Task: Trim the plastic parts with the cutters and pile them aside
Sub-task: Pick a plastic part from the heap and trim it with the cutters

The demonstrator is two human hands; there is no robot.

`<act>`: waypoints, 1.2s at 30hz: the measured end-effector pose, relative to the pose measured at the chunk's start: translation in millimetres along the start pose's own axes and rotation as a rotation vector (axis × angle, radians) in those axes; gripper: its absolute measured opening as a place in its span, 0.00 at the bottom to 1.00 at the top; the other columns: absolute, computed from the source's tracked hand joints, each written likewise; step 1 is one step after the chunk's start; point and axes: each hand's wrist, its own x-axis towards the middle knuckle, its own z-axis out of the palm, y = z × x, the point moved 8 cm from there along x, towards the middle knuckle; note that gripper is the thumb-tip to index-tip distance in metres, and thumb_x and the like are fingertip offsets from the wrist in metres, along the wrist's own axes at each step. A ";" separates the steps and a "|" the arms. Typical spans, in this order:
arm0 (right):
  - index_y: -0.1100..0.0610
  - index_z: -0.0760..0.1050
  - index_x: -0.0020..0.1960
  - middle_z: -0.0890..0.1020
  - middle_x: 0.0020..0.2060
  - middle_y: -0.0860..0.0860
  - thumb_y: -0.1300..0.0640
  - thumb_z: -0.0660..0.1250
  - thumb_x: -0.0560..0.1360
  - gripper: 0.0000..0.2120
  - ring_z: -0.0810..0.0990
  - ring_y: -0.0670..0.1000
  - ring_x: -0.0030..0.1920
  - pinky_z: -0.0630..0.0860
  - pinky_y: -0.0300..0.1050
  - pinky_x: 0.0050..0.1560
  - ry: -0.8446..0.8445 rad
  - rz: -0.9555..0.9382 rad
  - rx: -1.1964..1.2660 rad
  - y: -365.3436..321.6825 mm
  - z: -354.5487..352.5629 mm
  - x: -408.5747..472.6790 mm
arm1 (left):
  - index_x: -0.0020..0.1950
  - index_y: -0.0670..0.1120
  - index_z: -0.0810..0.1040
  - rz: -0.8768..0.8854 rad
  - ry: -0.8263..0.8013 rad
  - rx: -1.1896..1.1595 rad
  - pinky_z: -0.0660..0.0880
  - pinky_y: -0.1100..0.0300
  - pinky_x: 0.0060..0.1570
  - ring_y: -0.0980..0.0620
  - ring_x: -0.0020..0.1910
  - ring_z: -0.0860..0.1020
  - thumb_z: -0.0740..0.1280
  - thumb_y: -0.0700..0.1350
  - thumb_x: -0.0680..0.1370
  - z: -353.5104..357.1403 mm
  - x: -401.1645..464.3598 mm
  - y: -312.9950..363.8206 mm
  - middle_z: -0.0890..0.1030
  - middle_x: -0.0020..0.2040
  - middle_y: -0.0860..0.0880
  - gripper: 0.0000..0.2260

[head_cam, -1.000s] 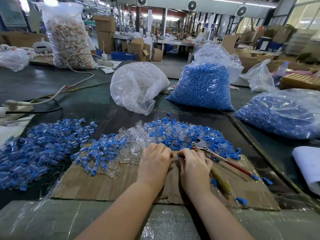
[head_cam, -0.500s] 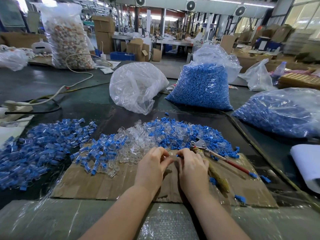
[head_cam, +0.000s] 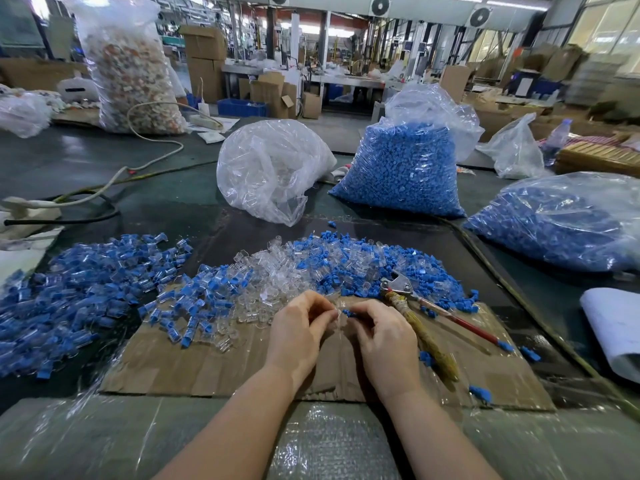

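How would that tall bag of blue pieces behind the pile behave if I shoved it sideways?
The bag of blue pieces would probably slump and shift rather than slide cleanly, since its thin film is crinkled and bulges around loose contents. It looks packed, so likely heavy. Its open, loose top could spill pieces if it tips.

The small part (head_cam: 341, 315) pinched between the left hand (head_cam: 300, 336) and the right hand (head_cam: 382, 337) is mostly hidden by the curled fingertips, so its shape cannot be told. The left pile of blue parts (head_cam: 69, 299) and the white roll (head_cam: 614, 330) at the right are cut off by the picture's edges. The far workshop is blurred, and the contents of the tall far-left bag (head_cam: 133, 71) are too small to identify.
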 end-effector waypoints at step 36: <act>0.55 0.76 0.41 0.77 0.36 0.46 0.57 0.67 0.75 0.05 0.74 0.47 0.40 0.72 0.44 0.43 0.026 -0.056 0.006 -5.8 -2.1 -2.0 | 0.42 0.50 0.75 -0.088 -0.047 -0.174 0.75 0.69 0.37 0.59 0.36 0.80 0.69 0.37 0.74 3.8 -0.6 -8.5 0.81 0.38 0.49 0.08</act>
